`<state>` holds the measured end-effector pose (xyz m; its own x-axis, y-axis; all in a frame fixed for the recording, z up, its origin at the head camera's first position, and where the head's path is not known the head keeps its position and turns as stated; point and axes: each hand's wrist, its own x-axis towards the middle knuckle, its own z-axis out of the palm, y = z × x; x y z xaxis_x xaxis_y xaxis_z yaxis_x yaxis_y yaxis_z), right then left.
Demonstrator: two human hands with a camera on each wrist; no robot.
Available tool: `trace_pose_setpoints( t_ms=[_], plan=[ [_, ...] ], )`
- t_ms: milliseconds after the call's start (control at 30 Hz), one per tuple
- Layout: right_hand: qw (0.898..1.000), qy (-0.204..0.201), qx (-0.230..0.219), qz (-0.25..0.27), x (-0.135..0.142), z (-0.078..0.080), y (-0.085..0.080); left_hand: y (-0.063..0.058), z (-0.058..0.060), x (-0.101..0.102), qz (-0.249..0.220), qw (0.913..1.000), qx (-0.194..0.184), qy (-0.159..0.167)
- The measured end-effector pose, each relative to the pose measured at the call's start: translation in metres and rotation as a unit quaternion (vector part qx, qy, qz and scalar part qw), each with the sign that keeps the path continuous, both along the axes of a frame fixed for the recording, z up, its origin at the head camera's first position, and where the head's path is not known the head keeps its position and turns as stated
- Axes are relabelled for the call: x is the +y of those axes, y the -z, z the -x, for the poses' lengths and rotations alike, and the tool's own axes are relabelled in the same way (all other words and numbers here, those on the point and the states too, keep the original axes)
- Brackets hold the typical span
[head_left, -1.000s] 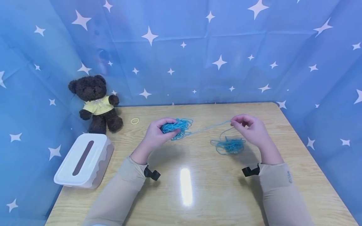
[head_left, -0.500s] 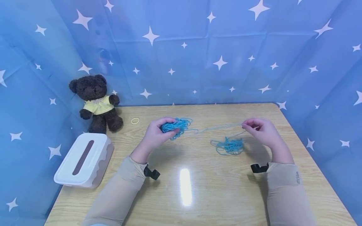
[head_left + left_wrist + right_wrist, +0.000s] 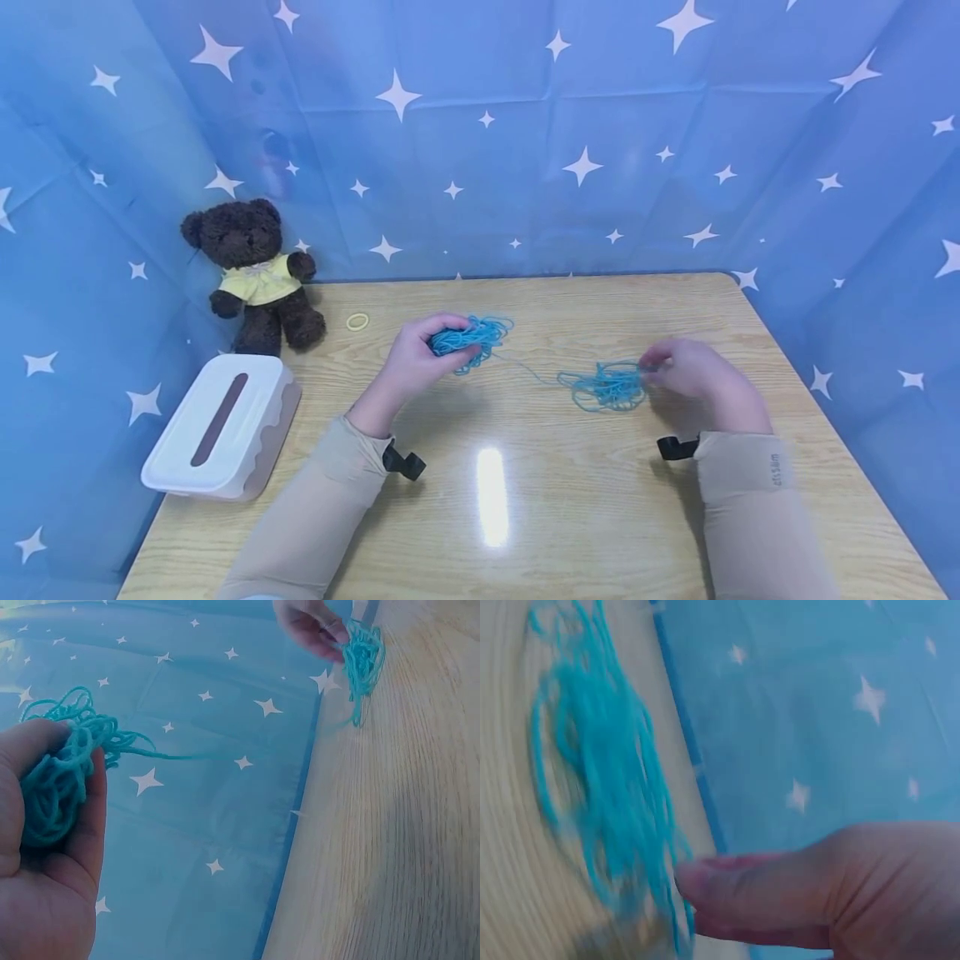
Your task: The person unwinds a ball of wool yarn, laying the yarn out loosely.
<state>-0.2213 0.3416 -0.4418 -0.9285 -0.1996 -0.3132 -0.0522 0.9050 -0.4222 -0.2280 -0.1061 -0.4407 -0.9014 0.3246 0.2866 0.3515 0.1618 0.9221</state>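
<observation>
Two gatherings of thin, soft, bright-blue cord are in my work: one tangled, looped bundle of blue cord [image 3: 484,334], and one loose, flat pile of blue cord [image 3: 606,388], which lies on the pale wood-grained table [image 3: 585,517]. My left hand [image 3: 417,354] is clamped on the bundle and holds it above the table, with the thumb and the fingers on opposite sides. My right hand [image 3: 693,369] is down at the right edge of the pile; its thumb and finger look pinched together on the outer loops, but the right wrist view is blurred and I cannot tell how firmly. One thin blue strand [image 3: 525,367] goes slack from the bundle towards the pile.

I judge that the step in hand is laying a drawn length of cord onto the pile. The next move seems to call for freeing my right fingers and pinching the strand again near the bundle, gently, because the loops could tighten into a knot.

Compared with half a second ago, my right hand is lower and closer to the pile, and the strand is no longer lifted to my fingertips; my left hand stays almost in the same place
</observation>
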Motion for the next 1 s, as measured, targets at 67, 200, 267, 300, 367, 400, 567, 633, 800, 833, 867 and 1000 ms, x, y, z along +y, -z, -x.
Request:
trace_pose_setpoints(
  t_ms=[67,200,267,300,367,400,567,633,800,833,867,1000],
  plan=[
    [0.999,-0.014,0.028,0.008,-0.020,-0.001,-0.003,-0.001,-0.001,0.001,0.002,1.0000,0.000,0.003],
    [0.987,-0.056,0.115,0.101,-0.079,-0.006,-0.004,-0.002,-0.003,0.002,0.003,1.0000,0.004,0.006],
    [0.975,-0.074,0.135,0.159,-0.111,-0.010,-0.001,-0.002,-0.003,0.002,0.001,1.0000,0.005,0.008],
    [0.969,-0.080,0.138,0.189,-0.126,-0.013,0.001,-0.002,-0.003,0.002,0.001,0.9999,0.006,0.010],
    [0.960,-0.080,0.141,0.228,-0.151,-0.017,0.006,-0.002,-0.004,0.002,-0.002,0.9999,0.009,0.012],
    [0.957,-0.076,0.143,0.241,-0.162,-0.019,0.009,-0.002,-0.004,0.002,-0.003,0.9998,0.011,0.014],
    [0.946,-0.026,0.138,0.291,-0.191,-0.024,0.019,-0.004,-0.006,0.004,-0.004,0.9996,0.012,0.025],
    [0.941,-0.006,0.129,0.311,-0.194,-0.025,0.019,-0.004,-0.007,0.005,-0.002,0.9996,0.008,0.029],
    [0.937,-0.007,0.142,0.319,-0.191,-0.024,0.018,-0.005,-0.006,0.006,0.002,0.9996,0.006,0.027],
    [0.939,-0.015,0.149,0.309,-0.189,-0.024,0.017,-0.005,-0.006,0.006,0.002,0.9996,0.006,0.027],
    [0.941,-0.020,0.156,0.299,-0.186,-0.024,0.016,-0.005,-0.006,0.006,0.004,0.9997,0.005,0.025],
    [0.947,-0.039,0.188,0.258,-0.174,-0.023,0.009,-0.004,-0.005,0.006,0.010,0.9998,-0.010,0.016]
  ],
)
